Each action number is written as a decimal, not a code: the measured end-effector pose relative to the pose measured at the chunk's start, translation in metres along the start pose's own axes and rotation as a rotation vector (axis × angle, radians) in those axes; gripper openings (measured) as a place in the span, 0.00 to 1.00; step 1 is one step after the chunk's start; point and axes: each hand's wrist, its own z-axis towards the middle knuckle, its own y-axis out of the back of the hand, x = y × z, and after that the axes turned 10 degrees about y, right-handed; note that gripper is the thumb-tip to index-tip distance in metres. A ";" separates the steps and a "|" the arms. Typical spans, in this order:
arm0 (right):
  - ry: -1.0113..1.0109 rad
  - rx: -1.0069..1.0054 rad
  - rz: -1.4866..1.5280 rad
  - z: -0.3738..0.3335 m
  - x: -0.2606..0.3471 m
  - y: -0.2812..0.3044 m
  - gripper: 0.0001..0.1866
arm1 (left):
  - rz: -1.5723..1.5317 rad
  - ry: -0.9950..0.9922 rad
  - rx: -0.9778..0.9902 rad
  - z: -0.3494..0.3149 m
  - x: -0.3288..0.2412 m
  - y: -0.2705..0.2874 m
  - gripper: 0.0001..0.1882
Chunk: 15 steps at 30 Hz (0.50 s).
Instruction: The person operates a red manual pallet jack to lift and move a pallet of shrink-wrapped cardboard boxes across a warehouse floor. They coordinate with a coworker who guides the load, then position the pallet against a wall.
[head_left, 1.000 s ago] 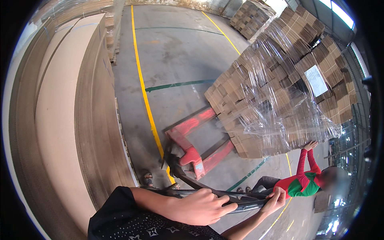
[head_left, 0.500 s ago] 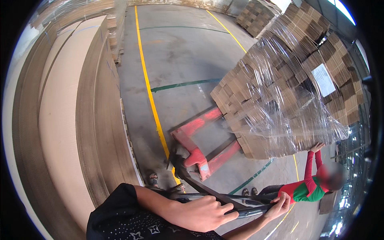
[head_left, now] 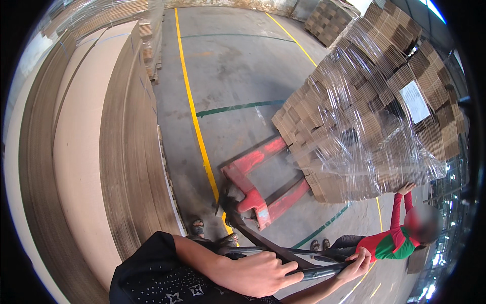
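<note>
Both of my hands are closed on the black loop handle [head_left: 324,272] of a red pallet jack. My left hand [head_left: 260,273] wraps the near part of the loop, while my right hand [head_left: 357,264] grips its far right end. A dark steering bar runs from the handle to the red pallet jack [head_left: 255,200]. Its two forks lead under a tall load of flat brown cardboard [head_left: 354,121] in clear stretch wrap with a white sheet on it. Whatever the load rests on is hidden.
A co-worker in a red and green top [head_left: 385,245] presses both hands on the load's near side. Close on my left stands a long stack of cardboard sheets [head_left: 81,152]. Yellow floor lines [head_left: 190,96] and green ones cross the concrete. Another cardboard stack [head_left: 329,23] stands far off.
The whole scene has shifted slightly right in the picture. My hands keep their hold on the handle, and the co-worker's hands stay on the load.
</note>
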 end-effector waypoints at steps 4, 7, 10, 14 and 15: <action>-0.004 -0.007 0.005 0.000 0.001 -0.001 0.12 | -0.014 -0.004 -0.010 -0.001 0.001 0.001 0.24; 0.014 -0.013 0.006 0.001 0.001 -0.001 0.12 | -0.013 -0.004 -0.013 0.000 0.000 0.002 0.24; 0.012 -0.014 0.017 0.001 0.000 -0.001 0.12 | 0.001 0.002 0.001 0.001 0.000 0.001 0.24; 0.009 -0.011 0.011 0.001 0.000 -0.001 0.12 | -0.005 0.004 0.005 0.001 0.000 0.002 0.24; 0.004 -0.015 0.011 0.001 -0.001 -0.001 0.12 | -0.007 0.000 0.008 0.001 0.000 0.003 0.24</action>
